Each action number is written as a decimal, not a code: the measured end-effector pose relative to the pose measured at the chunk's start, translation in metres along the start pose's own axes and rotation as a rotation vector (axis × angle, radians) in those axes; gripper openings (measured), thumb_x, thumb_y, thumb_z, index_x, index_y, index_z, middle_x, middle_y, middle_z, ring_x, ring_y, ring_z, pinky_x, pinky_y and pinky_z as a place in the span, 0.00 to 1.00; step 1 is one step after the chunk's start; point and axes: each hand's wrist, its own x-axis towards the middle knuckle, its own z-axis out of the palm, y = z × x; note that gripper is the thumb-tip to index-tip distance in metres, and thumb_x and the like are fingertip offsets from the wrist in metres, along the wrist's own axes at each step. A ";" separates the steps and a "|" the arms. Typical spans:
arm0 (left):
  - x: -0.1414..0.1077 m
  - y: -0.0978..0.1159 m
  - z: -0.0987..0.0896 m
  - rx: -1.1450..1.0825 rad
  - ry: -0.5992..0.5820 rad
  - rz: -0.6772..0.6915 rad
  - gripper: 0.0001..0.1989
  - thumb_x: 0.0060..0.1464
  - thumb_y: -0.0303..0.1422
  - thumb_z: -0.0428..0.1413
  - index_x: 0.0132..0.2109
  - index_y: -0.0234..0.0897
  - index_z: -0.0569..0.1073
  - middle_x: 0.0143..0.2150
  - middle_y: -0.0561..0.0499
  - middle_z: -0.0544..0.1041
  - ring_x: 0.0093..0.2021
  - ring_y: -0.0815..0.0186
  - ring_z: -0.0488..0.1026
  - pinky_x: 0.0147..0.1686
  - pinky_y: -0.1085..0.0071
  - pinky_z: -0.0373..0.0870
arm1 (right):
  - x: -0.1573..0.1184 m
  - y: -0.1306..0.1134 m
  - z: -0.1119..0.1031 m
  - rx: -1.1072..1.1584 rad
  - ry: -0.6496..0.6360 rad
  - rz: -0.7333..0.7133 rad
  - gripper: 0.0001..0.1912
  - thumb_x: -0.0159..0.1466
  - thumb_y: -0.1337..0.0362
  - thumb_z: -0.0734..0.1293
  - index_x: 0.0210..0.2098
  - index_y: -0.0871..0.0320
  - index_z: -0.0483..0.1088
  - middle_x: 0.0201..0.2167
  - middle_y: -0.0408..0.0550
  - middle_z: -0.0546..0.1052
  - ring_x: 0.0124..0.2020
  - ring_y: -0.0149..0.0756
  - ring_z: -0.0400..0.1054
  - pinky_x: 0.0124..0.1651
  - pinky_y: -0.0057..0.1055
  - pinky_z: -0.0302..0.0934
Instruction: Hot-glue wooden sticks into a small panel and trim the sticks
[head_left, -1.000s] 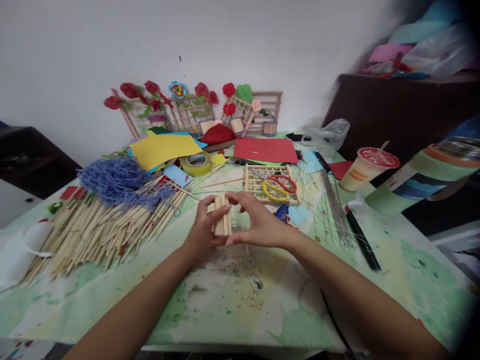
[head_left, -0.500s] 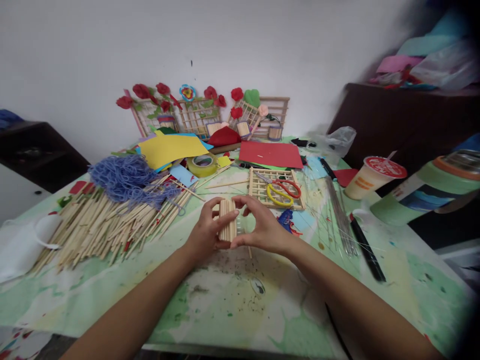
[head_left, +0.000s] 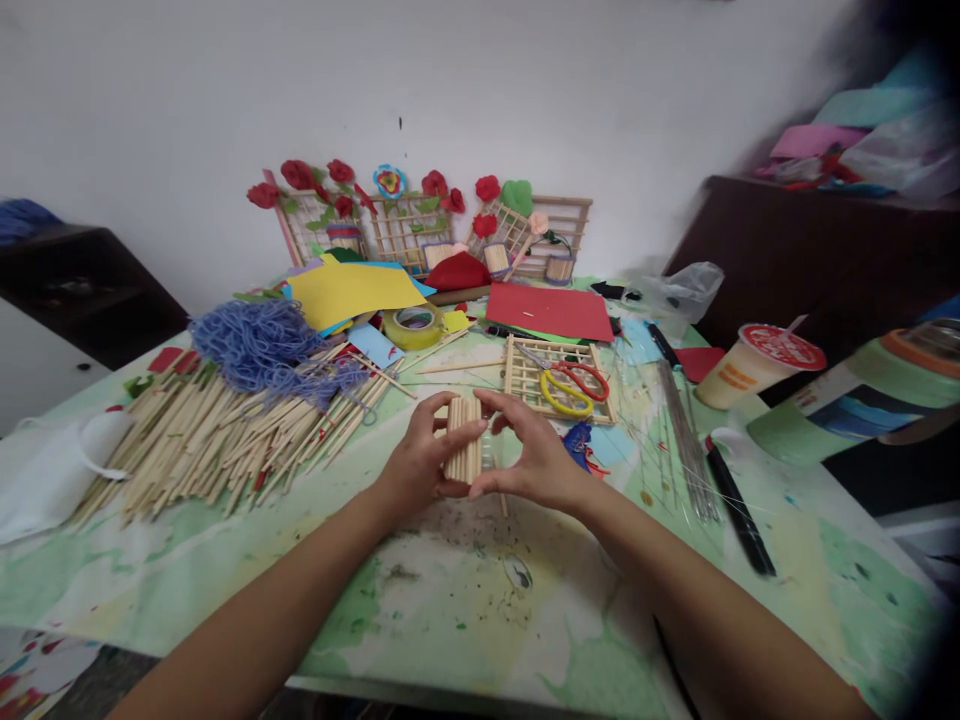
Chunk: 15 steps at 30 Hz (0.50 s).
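Between my hands, above the table's middle, is a small upright bundle of short wooden sticks (head_left: 464, 440) set side by side. My left hand (head_left: 418, 452) wraps it from the left, thumb across its front. My right hand (head_left: 536, 455) curves round from the right, with fingertips at its top edge and thumb at its bottom edge. Behind the sticks, a bit of clear plastic (head_left: 489, 448) shows in the gap of my right hand; what it belongs to is mostly hidden. Close beyond lie scissors (head_left: 566, 390) with red and yellow handles on a stick lattice (head_left: 520, 372).
At left, many loose sticks (head_left: 217, 440) lie under tangled blue yarn (head_left: 251, 345). Yellow tape (head_left: 412, 328), red sheet (head_left: 550, 312) and stick frames with paper flowers (head_left: 409, 225) stand farther back. At right are wires (head_left: 686, 450), a black marker (head_left: 739, 510), a drink cup (head_left: 757, 365) and a green bottle (head_left: 847, 390).
The whole view has shifted slightly, so things appear a little farther right. Both hands keep nearly the same grip on the stick bundle.
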 end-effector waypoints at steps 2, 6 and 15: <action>0.001 0.001 0.000 -0.005 -0.002 -0.001 0.46 0.39 0.35 0.67 0.63 0.60 0.54 0.61 0.45 0.47 0.61 0.49 0.55 0.51 0.52 0.68 | 0.001 -0.001 -0.002 -0.009 -0.012 -0.011 0.49 0.42 0.42 0.74 0.59 0.51 0.57 0.47 0.53 0.70 0.43 0.42 0.66 0.43 0.40 0.65; 0.001 0.000 0.001 -0.017 0.013 -0.025 0.44 0.40 0.34 0.67 0.62 0.59 0.56 0.60 0.46 0.48 0.59 0.50 0.57 0.51 0.54 0.68 | 0.001 -0.001 -0.009 -0.064 -0.091 -0.053 0.54 0.41 0.43 0.74 0.63 0.50 0.52 0.52 0.55 0.67 0.46 0.44 0.64 0.45 0.41 0.64; 0.000 -0.002 0.001 0.053 -0.018 -0.042 0.42 0.39 0.33 0.67 0.60 0.56 0.58 0.60 0.46 0.47 0.57 0.53 0.60 0.50 0.56 0.70 | 0.002 0.001 -0.015 -0.157 -0.171 -0.080 0.58 0.44 0.42 0.73 0.66 0.49 0.43 0.56 0.58 0.63 0.54 0.48 0.59 0.50 0.45 0.62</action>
